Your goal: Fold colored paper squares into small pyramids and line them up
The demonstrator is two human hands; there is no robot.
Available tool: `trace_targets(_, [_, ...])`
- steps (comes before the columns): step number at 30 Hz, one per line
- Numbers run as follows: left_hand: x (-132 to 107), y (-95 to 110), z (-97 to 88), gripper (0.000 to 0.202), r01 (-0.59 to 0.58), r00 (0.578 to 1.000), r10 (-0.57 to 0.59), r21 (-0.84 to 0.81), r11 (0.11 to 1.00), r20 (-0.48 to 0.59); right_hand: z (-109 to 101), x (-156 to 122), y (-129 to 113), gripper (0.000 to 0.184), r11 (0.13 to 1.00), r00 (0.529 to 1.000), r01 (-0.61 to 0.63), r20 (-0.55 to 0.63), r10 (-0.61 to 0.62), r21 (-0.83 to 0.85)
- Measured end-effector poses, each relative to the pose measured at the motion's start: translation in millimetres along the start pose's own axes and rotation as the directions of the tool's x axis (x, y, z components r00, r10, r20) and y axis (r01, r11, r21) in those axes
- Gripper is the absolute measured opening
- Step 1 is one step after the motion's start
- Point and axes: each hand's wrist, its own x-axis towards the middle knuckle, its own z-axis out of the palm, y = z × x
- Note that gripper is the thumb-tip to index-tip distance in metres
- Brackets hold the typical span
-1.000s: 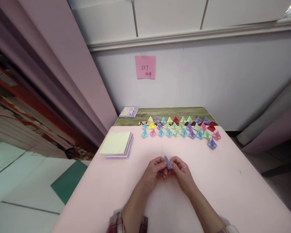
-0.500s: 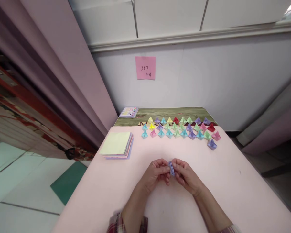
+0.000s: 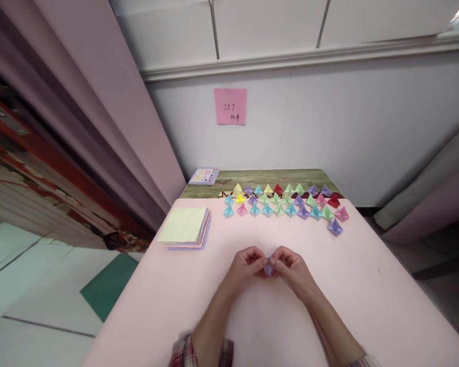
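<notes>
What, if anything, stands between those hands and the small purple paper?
Nothing visible: the left hand and right hand both hold the purple paper directly. The paper stack lies off to the left.

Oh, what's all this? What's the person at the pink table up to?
The person's left hand and right hand are together pinching a small folded piece of purple paper over the pink tabletop. Beyond the hands, small folded paper shapes in several colours sit in rows, with one purple shape set nearer, at the right. A stack of paper squares lies at the left.
</notes>
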Motion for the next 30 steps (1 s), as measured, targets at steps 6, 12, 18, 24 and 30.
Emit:
trace_targets(6, [3.3,-7.5,1.8,0.029,-0.060,0.997,0.057,-0.069,0.996,-0.043,2.8,4.1,8.1,0.033,0.996,0.995,0.073,-0.079,-0.069,0.053])
trace_targets(12, [5.1,-11.1,2.2,0.063,-0.083,0.990,0.071,-0.091,0.992,-0.125,4.3,4.2,8.4,0.034,0.995,0.989,0.101,-0.107,-0.098,0.023])
trace_targets(18, [5.6,-11.3,4.3,0.054,-0.090,0.988,0.089,0.001,0.996,-0.123,6.4,2.4,6.6,0.030,0.998,0.999,0.046,-0.023,-0.048,-0.050])
trace_targets(24, [4.0,-10.4,6.6,0.044,-0.062,0.995,0.060,-0.026,0.998,-0.080,4.9,3.6,9.1,0.030,0.994,0.983,0.082,-0.159,-0.093,-0.071])
trace_targets(30, [2.0,-14.9,10.3,0.029,0.002,0.996,0.008,0.114,0.993,-0.087,3.2,4.8,12.3,0.030,0.990,0.970,0.090,-0.218,-0.112,-0.110])
